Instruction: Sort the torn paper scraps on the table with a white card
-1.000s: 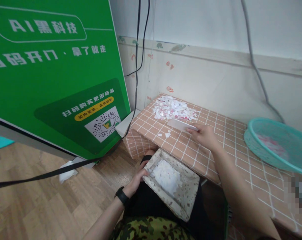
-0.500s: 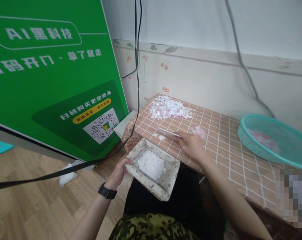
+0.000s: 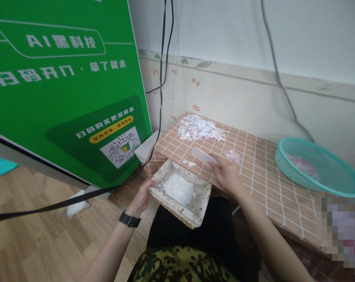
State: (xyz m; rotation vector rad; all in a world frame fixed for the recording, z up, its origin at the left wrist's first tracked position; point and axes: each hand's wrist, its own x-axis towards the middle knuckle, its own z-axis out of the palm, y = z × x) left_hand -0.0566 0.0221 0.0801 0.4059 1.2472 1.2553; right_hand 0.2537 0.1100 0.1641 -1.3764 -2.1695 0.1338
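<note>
The tabletop is covered in matt, cloth-like material. Papery scraps are heaped near its far-left corner; by its front edge, the tray is lined in matt, fabric-like material, roughly woven outside.

Green panel is cut by left and top edges; right hand covers near end of white scraper; lower-right object is pixelated (can't tell what).
</note>
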